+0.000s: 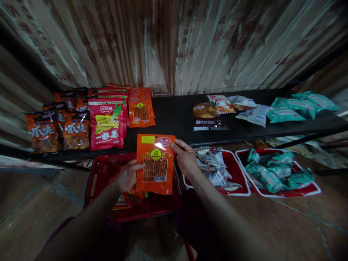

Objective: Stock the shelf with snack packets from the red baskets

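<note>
An orange snack packet (155, 163) with a clear window is held upright in front of me, above a red basket (100, 174). My left hand (127, 176) grips its lower left edge, fingers closed on it. My right hand (185, 157) pinches its upper right corner. Other packets lie in the basket beneath, partly hidden. Matching orange packets (140, 108) are stacked on the black shelf (174, 119) just beyond.
On the shelf's left stand red packets (106, 123) and dark orange packets (58, 132); brown, white and teal packets (293, 107) lie at the right. Two red trays (307, 188) on the floor hold white and teal packets. A patterned curtain hangs behind.
</note>
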A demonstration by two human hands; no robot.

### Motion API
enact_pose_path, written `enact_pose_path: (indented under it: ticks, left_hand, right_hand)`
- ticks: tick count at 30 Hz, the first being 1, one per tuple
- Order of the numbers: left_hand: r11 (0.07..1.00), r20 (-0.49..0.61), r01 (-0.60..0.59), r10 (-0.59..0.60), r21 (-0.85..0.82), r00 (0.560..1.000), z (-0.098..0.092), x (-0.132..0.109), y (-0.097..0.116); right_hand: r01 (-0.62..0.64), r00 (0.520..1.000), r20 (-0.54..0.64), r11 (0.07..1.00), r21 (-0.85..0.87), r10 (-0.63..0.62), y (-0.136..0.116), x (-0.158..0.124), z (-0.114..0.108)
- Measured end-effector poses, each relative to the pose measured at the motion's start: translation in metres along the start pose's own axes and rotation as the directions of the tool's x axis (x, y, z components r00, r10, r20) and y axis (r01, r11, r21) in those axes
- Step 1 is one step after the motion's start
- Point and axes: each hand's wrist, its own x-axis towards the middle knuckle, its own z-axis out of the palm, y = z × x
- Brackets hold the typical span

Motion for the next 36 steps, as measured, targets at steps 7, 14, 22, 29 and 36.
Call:
enact_pose_path:
  ticks: [7,14,22,29,36]
  left_hand:
    - [1.0,-0.012,-0.018,0.017,-0.019,1.0,-0.005,0.003,-0.003]
    - [0.999,0.002,0.006,-0.006,-0.032,1.0,-0.006,0.005,0.001]
    - [0.997,-0.087,-0.039,0.034,-0.063,0.996,0.002,0.006,0.01]
    - [0.995,-0.125,-0.086,0.079,-0.056,0.989,0.004,0.006,0.014]
    - [0.993,-0.125,-0.099,0.091,-0.061,0.988,0.007,0.007,0.017]
  right_hand:
    - [-0.027,1.0,0.008,0.999,0.023,0.027,-0.001,0.001,0.001]
    - [-0.054,0.988,0.143,0.997,-0.05,0.061,-0.004,-0.004,0.0]
    - [-0.059,0.977,0.199,0.996,-0.074,0.073,0.003,-0.002,-0.008]
    - [-0.046,0.979,0.194,0.993,-0.11,0.067,0.006,-0.001,-0.008]
    - [-0.042,0.978,0.199,0.993,-0.112,0.064,0.01,-0.002,-0.01]
